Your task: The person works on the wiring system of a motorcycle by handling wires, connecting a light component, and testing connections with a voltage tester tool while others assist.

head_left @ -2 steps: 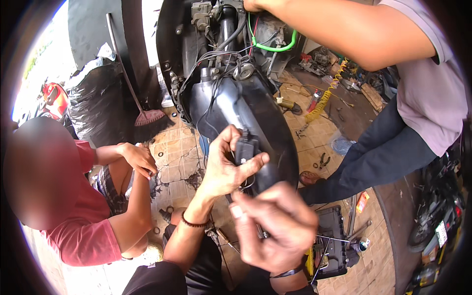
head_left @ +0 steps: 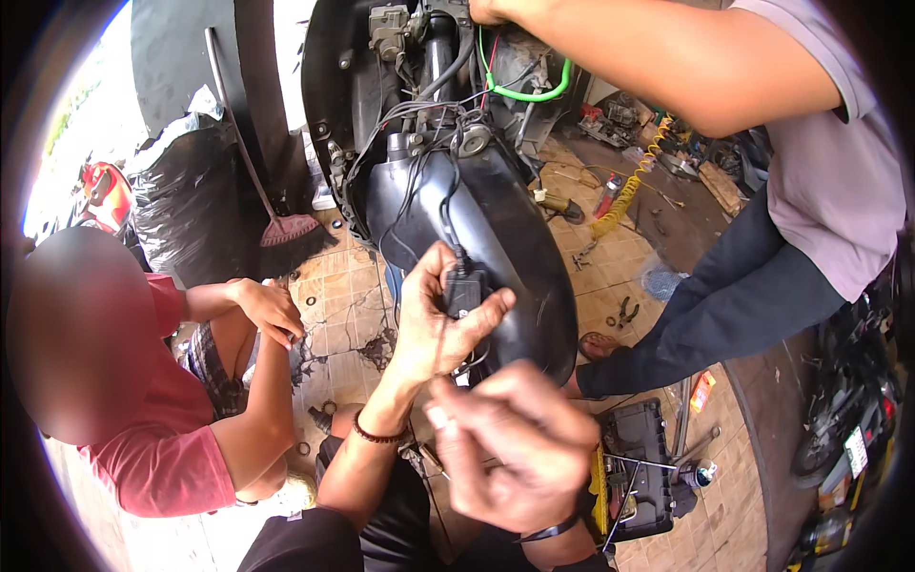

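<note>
My left hand (head_left: 419, 334) is closed around a small black plastic box (head_left: 465, 291), thumb across its right side. Black cables (head_left: 448, 195) run from the top of this box up to the partly stripped front of a motorbike, over its glossy black mudguard (head_left: 529, 257). Just below and nearer to me, my right hand (head_left: 519, 448) has thumb and forefinger pinched together. Motion blurs that hand, and whatever sits between its fingertips is too small to make out. A thin wire loop shows beneath the box, close to the right fingertips.
A co-worker's arm (head_left: 658, 57) reaches over the bike beside a green cable sleeve (head_left: 534, 94). Another person in a red shirt (head_left: 157, 458) sits at left. An open black toolbox (head_left: 648, 443), pliers (head_left: 626, 312) and a coiled yellow hose (head_left: 624, 205) lie at right. A broom (head_left: 286, 229) leans behind.
My left hand and the black box have shifted slightly left. My right hand has moved a little left and down, its fingers still pinched.
</note>
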### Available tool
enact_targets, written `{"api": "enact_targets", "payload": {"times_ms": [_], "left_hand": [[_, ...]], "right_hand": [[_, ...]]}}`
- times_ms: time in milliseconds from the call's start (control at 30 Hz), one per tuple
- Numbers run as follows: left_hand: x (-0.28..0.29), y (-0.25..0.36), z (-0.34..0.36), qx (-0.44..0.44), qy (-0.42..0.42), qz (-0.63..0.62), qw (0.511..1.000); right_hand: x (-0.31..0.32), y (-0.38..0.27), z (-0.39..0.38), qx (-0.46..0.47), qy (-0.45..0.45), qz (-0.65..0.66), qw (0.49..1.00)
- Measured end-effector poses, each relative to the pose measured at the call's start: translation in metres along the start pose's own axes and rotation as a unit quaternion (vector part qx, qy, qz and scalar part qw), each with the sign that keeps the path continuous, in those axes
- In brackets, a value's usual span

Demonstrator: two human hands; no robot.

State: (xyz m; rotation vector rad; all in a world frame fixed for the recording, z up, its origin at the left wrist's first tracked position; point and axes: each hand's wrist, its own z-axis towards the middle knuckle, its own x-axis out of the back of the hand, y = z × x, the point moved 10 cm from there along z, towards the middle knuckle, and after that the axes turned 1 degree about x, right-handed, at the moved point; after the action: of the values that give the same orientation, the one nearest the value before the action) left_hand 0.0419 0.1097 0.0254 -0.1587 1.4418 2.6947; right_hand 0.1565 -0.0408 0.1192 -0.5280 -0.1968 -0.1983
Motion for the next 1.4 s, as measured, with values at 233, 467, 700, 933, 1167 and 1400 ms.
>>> {"api": "enact_targets", "payload": {"times_ms": [233, 467, 700, 933, 1167, 1400], "left_hand": [[0.012, 0.008, -0.008, 0.003, 0.100, 0.126, 0.987], [0.019, 0.015, -0.010, 0.007, 0.156, 0.159, 0.975], [0.018, 0.044, -0.006, -0.236, 0.183, 0.330, 0.895], [0.039, 0.024, 0.009, -0.169, 0.134, 0.308, 0.927], [0.002, 0.018, -0.005, -0.059, -0.182, 0.019, 0.981], [-0.002, 0.003, -0.010, 0.059, -0.136, -0.037, 0.988]], "right_hand": [[-0.038, -0.024, -0.014, 0.041, -0.059, 0.010, 0.997], [-0.044, -0.037, -0.014, 0.047, -0.057, 0.043, 0.996], [-0.021, -0.043, -0.005, 0.050, -0.022, 0.086, 0.995], [0.092, 0.035, -0.019, -0.121, 0.217, 0.310, 0.918], [0.098, 0.078, -0.015, -0.155, 0.291, 0.238, 0.914], [0.081, 0.142, -0.017, -0.220, 0.232, 0.134, 0.938]]}}
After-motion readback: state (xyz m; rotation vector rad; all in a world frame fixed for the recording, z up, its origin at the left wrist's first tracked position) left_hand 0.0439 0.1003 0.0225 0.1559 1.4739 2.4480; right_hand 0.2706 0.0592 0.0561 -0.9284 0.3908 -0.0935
